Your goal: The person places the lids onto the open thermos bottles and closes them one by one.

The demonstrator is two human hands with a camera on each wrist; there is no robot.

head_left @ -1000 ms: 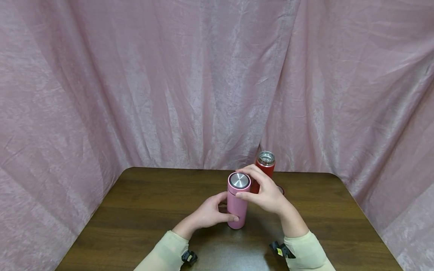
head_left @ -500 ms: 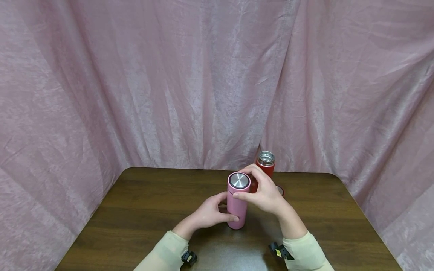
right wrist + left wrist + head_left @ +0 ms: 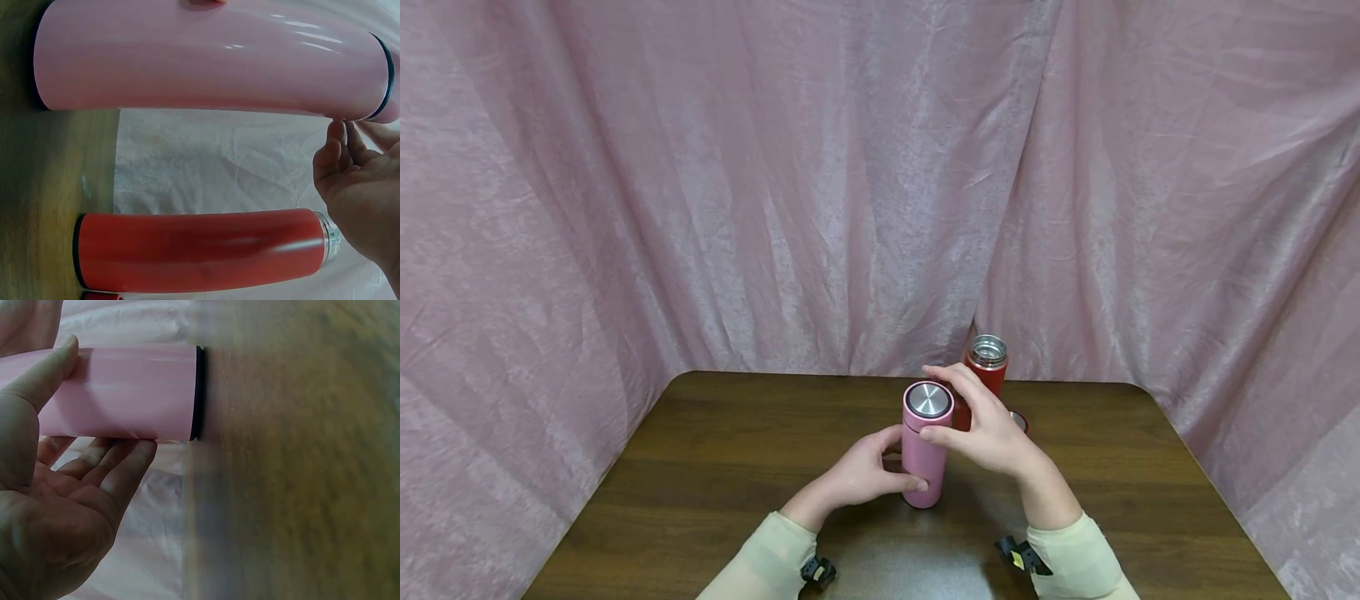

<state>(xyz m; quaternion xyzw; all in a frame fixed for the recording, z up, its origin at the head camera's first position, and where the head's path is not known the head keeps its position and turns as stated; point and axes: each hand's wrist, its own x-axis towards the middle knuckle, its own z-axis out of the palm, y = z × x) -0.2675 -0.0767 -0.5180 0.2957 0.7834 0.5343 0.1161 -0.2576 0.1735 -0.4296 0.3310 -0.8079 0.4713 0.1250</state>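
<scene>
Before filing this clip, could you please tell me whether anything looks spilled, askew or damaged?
Nothing looks damaged or spilled; the pink thermos stands upright. Only the red thermos is uncapped, with what looks like its lid beside it.

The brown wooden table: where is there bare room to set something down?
Free on the table: between left edge and left hand; between the round red-rimmed object and right edge. Crowded: the middle, where the left hand and the right hand flank the pink cylindrical bottle, the open red cylindrical bottle behind it.
</scene>
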